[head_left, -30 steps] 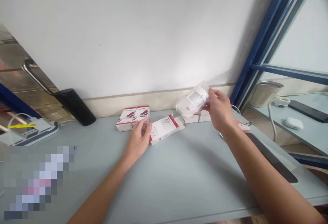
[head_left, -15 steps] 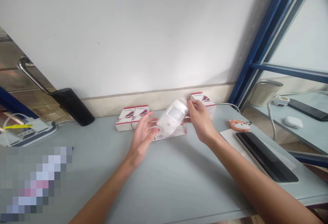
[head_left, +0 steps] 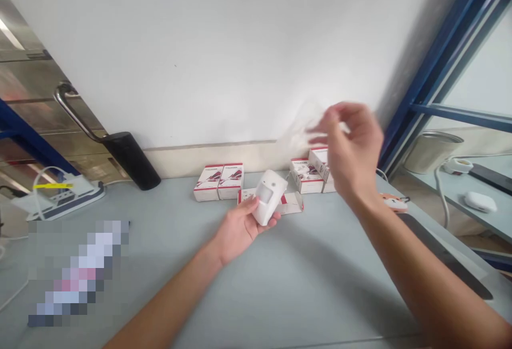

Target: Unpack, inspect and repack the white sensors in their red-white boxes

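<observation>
At the back of the bench (head_left: 304, 285), my left hand (head_left: 238, 230) holds a white sensor (head_left: 270, 198); my right hand (head_left: 354, 149) hangs empty, fingers half-curled.

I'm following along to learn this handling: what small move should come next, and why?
Probably bring the right hand down to steady the white motion sensor. Only the left hand supports it, with the sensor resting against the palm and fingers, and it stands just above the opened box. The raised right hand is blurred, so its hold is unclear.
</observation>
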The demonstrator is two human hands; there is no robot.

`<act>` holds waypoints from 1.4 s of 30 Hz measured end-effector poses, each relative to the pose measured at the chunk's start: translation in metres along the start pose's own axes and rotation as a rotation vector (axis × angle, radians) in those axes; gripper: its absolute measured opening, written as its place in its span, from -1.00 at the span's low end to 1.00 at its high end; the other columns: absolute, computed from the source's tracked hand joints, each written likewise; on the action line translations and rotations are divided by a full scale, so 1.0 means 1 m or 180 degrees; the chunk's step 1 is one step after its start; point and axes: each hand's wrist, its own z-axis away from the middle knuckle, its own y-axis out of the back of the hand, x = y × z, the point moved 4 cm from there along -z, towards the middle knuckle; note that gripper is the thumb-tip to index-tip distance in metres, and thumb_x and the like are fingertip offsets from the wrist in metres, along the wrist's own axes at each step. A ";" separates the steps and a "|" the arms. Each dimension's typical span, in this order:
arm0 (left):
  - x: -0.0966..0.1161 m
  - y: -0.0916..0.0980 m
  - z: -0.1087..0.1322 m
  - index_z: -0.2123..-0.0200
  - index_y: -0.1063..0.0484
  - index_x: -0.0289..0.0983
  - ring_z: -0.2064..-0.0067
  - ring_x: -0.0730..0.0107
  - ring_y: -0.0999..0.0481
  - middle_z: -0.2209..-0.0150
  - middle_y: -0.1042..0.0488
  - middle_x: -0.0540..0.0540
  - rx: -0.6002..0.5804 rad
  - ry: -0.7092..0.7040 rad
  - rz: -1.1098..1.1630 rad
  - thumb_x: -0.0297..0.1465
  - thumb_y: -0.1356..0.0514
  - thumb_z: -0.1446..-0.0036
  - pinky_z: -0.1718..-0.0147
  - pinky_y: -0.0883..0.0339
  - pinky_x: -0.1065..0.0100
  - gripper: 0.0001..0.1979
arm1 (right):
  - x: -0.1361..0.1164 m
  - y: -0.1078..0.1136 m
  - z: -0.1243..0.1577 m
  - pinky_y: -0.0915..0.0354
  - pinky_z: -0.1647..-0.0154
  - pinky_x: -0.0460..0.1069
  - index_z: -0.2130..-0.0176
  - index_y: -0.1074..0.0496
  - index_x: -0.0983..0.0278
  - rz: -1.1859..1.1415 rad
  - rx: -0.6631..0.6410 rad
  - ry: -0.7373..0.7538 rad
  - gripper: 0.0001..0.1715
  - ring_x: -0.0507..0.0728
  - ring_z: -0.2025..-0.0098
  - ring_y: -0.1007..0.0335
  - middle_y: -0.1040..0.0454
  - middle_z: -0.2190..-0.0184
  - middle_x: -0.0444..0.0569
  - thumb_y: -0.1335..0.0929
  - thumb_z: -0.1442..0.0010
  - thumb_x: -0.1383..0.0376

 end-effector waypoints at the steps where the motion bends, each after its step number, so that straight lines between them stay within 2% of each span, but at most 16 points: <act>1: 0.003 0.001 0.001 -0.10 -0.52 -0.37 0.12 0.14 -0.69 -0.04 -0.62 -0.30 0.0048 -0.0035 -0.0002 -0.37 -0.30 -0.32 0.07 -0.56 0.19 -0.67 | 0.006 0.001 -0.006 -0.49 0.29 -0.01 -0.05 -0.36 0.12 0.0082 0.0270 0.0130 -0.69 0.09 0.17 -0.59 -0.44 0.04 0.00 -0.24 -0.49 0.02; 3: 0.010 0.001 0.003 -0.20 -0.45 -0.33 0.11 0.10 -0.69 -0.08 -0.61 -0.29 0.0140 -0.0141 0.0037 -0.41 -0.30 -0.30 0.09 -0.57 0.17 -0.58 | 0.028 -0.004 -0.009 -0.47 0.28 0.01 -0.10 -0.31 0.13 0.0366 0.0479 0.0019 -0.68 0.11 0.16 -0.59 -0.42 0.02 0.03 -0.17 -0.51 0.05; 4: 0.014 0.002 0.005 -0.24 -0.41 -0.31 0.09 0.09 -0.69 -0.09 -0.60 -0.29 0.0188 -0.0196 0.0070 -0.43 -0.30 -0.28 0.09 -0.57 0.16 -0.53 | 0.042 -0.009 -0.005 -0.45 0.26 0.04 -0.08 -0.31 0.15 0.0652 0.0394 -0.0195 -0.69 0.13 0.19 -0.58 -0.45 0.05 0.05 -0.18 -0.50 0.07; 6: 0.021 0.002 0.007 -0.27 -0.37 -0.29 0.14 0.15 -0.68 -0.08 -0.60 -0.29 0.0290 -0.0291 0.0156 -0.45 -0.30 -0.27 0.14 -0.56 0.19 -0.48 | 0.069 -0.024 0.009 -0.41 0.17 0.11 0.02 -0.35 0.18 0.1515 -0.0300 -0.0615 -0.75 0.20 0.20 -0.55 -0.54 0.15 0.05 -0.25 -0.45 0.10; 8: 0.026 0.003 0.007 -0.22 -0.40 -0.29 0.26 0.23 -0.64 -0.03 -0.62 -0.31 0.0339 -0.0373 0.0248 -0.37 -0.29 -0.30 0.25 -0.52 0.24 -0.55 | 0.087 -0.038 0.027 -0.34 0.09 0.15 0.09 -0.40 0.20 0.2283 -0.0984 -0.0655 -0.81 0.28 0.16 -0.53 -0.59 0.21 0.08 -0.26 -0.42 0.19; 10: 0.027 0.002 0.005 -0.16 -0.43 -0.29 0.34 0.23 -0.59 0.00 -0.62 -0.35 0.0253 -0.0372 0.0302 -0.21 -0.23 -0.35 0.34 -0.46 0.23 -0.59 | 0.095 -0.046 0.040 -0.29 0.08 0.15 0.12 -0.43 0.22 0.2570 -0.1343 -0.0722 -0.82 0.33 0.10 -0.51 -0.62 0.19 0.12 -0.25 -0.40 0.24; 12: 0.024 0.000 0.003 -0.14 -0.44 -0.30 0.33 0.16 -0.59 0.01 -0.61 -0.39 0.0092 -0.0324 0.0297 -0.11 -0.15 -0.39 0.35 -0.43 0.19 -0.56 | 0.094 -0.048 0.044 -0.27 0.11 0.12 0.08 -0.43 0.21 0.2357 -0.1403 -0.0835 -0.80 0.32 0.07 -0.52 -0.63 0.11 0.12 -0.25 -0.40 0.24; 16: 0.017 -0.002 0.002 -0.23 -0.40 -0.30 0.29 0.11 -0.58 0.01 -0.61 -0.39 0.0003 -0.0263 0.0276 -0.14 -0.08 -0.43 0.28 -0.40 0.14 -0.53 | 0.083 -0.054 0.043 -0.27 0.13 0.08 0.09 -0.45 0.17 0.1448 -0.1686 -0.0856 -0.81 0.25 0.09 -0.52 -0.64 0.04 0.04 -0.32 -0.37 0.16; 19: 0.014 -0.002 0.003 -0.30 -0.37 -0.29 0.25 0.11 -0.57 0.01 -0.61 -0.37 0.0069 -0.0220 0.0262 -0.14 -0.07 -0.44 0.22 -0.39 0.11 -0.49 | 0.085 -0.057 0.045 -0.31 0.18 0.05 0.08 -0.42 0.17 0.0594 -0.1745 -0.1362 -0.76 0.18 0.19 -0.52 -0.66 0.11 0.01 -0.31 -0.36 0.10; 21: 0.014 -0.001 0.003 -0.31 -0.36 -0.29 0.22 0.09 -0.57 -0.01 -0.60 -0.36 0.0061 -0.0214 0.0225 -0.14 -0.08 -0.44 0.19 -0.39 0.09 -0.48 | 0.091 -0.055 0.048 -0.34 0.16 0.08 0.02 -0.42 0.18 0.0497 -0.1570 -0.1701 -0.70 0.20 0.18 -0.53 -0.65 0.09 0.05 -0.30 -0.36 0.09; 23: 0.014 0.000 0.003 -0.32 -0.37 -0.27 0.19 0.08 -0.57 -0.06 -0.59 -0.36 0.0008 -0.0224 0.0182 -0.14 -0.09 -0.44 0.15 -0.39 0.07 -0.48 | 0.090 -0.051 0.049 -0.35 0.00 0.16 -0.05 -0.44 0.22 0.0883 -0.1340 -0.1551 -0.63 0.28 0.00 -0.51 -0.59 -0.04 0.15 -0.31 -0.34 0.11; 26: 0.015 -0.001 0.003 -0.30 -0.39 -0.26 0.15 0.08 -0.58 -0.14 -0.55 -0.36 -0.0076 -0.0252 0.0075 -0.13 -0.08 -0.45 0.11 -0.39 0.05 -0.50 | 0.074 -0.045 0.050 -0.26 -0.20 0.23 -0.14 -0.46 0.22 0.1173 -0.1095 -0.0849 -0.55 0.34 -0.20 -0.38 -0.47 -0.20 0.20 -0.30 -0.38 0.07; 28: 0.015 -0.001 0.003 -0.27 -0.41 -0.24 0.13 0.07 -0.59 -0.15 -0.55 -0.34 -0.0111 -0.0254 -0.0042 -0.11 -0.07 -0.45 0.09 -0.41 0.03 -0.52 | 0.062 -0.046 0.055 -0.32 -0.10 0.18 -0.13 -0.49 0.19 0.0791 -0.1399 -0.0994 -0.50 0.29 -0.08 -0.46 -0.53 -0.11 0.12 -0.26 -0.43 -0.03; 32: 0.008 -0.001 0.003 -0.24 -0.43 -0.16 0.09 -0.03 -0.63 -0.09 -0.58 -0.25 -0.0219 -0.0123 -0.0292 -0.12 -0.14 -0.42 0.09 -0.44 -0.02 -0.57 | 0.046 -0.050 0.074 -0.34 0.25 0.03 0.07 -0.60 0.22 -0.0245 -0.2423 -0.2208 -0.37 0.13 0.29 -0.43 -0.57 0.25 -0.02 -0.29 -0.37 -0.21; 36: 0.000 -0.003 0.003 -0.30 -0.38 -0.16 0.07 -0.03 -0.64 -0.12 -0.58 -0.29 -0.0419 0.0051 -0.0445 -0.12 -0.13 -0.43 0.04 -0.44 -0.04 -0.52 | 0.041 -0.045 0.082 -0.27 0.33 -0.02 0.30 -0.60 0.24 -0.0707 -0.2416 -0.2551 -0.43 0.03 0.45 -0.23 -0.43 0.48 -0.14 -0.38 -0.30 -0.18; 42: -0.003 -0.008 0.003 -0.22 -0.47 -0.25 0.15 0.05 -0.63 0.02 -0.63 -0.31 -0.0319 0.0118 -0.0538 -0.01 -0.04 -0.44 0.07 -0.43 0.05 -0.46 | 0.043 -0.041 0.088 -0.23 0.41 0.01 0.30 -0.59 0.22 -0.0803 -0.2403 -0.2422 -0.42 0.05 0.56 -0.23 -0.39 0.60 -0.16 -0.35 -0.33 -0.20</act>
